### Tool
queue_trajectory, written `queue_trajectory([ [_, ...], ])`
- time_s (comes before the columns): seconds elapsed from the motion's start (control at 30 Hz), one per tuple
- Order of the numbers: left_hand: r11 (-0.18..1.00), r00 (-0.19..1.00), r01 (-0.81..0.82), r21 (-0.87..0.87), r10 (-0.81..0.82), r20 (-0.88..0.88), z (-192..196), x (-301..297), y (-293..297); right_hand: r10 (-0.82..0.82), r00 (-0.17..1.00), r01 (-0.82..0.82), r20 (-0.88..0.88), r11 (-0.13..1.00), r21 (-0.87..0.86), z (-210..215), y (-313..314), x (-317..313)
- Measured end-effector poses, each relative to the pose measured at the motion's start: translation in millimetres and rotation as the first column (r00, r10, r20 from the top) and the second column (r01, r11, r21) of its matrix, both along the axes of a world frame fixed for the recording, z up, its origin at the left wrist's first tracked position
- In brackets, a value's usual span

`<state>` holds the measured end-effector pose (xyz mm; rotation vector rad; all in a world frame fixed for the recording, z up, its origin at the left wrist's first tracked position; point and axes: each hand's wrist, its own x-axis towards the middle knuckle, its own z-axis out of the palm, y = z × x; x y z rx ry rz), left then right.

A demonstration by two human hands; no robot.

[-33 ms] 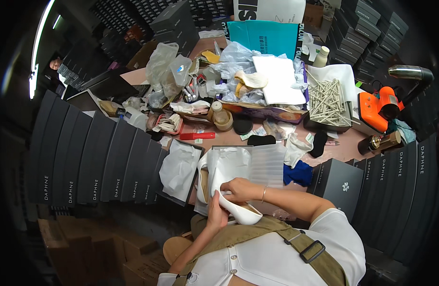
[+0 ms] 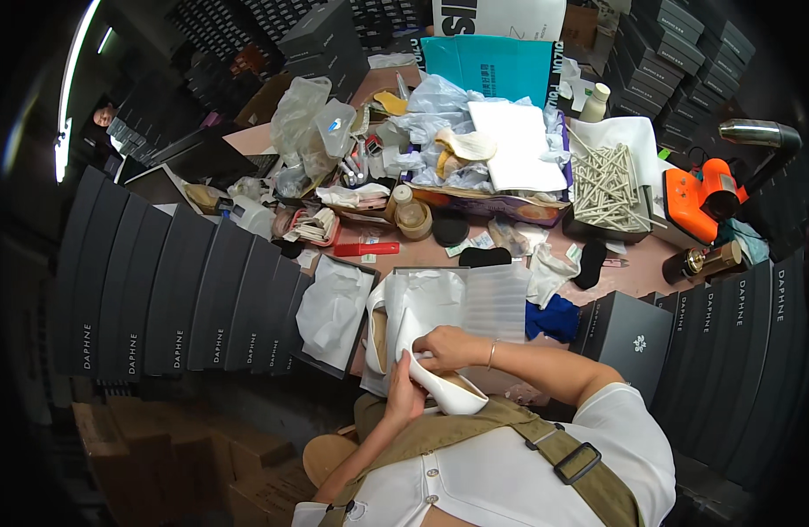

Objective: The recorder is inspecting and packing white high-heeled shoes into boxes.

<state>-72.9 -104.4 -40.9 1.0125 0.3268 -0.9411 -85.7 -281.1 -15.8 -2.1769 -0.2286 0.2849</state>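
Status, head view: I see both hands at the near table edge, low centre, working one white shoe.

1. L hand: fingers curled shut around the shoe's mid/rear from below. Firm wrap, no gap visible.
2. R hand: fingers bent and closed on white tissue paper at the shoe's upper opening; thumb hidden, so exact pinch can't be confirmed.
3. Shoe location: held off the table, just above the lap, touching the tissue, near the open shoe box.
4. Orientation: long axis runs diagonal, upper-left to lower-right. Rounded end points lower-right toward the torso. Toe vs heel: can't tell, hands cover it.

Risks (my judgement):
- Tissue may tear if R hand pulls against the L grip.
- Smooth shoe surface could slip from the L hand and drop to the floor, as it hangs past the table edge.
- R elbow may knock the black box nearby.
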Motion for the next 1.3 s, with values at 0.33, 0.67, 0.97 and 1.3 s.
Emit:
queue_trajectory([
  [0.33, 0.989, 0.981, -0.055, -0.135, 0.029, -0.192, 30.4, 62.6, -18.6, -0.384, 0.757, 0.579, 0.528, 0.77, -0.27, 38.7, -167.5, 100.8],
  [0.67, 0.978, 0.971, 0.013, -0.207, -0.062, -0.232, 16.9, 96.8, -43.7, -0.312, 0.767, 0.638, 0.56, 0.455, -0.621, -76.5, -241.1, 202.1],
  [0.97, 0.988, 0.961, -0.027, -0.149, -0.015, -0.275, 12.8, 88.6, -30.0, -0.423, 0.829, 0.558, 0.365, 0.597, -0.576, -82.7, -244.1, 215.3],
  [1.3, 0.982, 0.962, -0.066, -0.177, 0.015, -0.273, 14.6, 84.5, -22.8, -0.261, 0.802, 0.564, 0.537, 0.627, -0.537, -40.1, -197.6, 190.7],
])
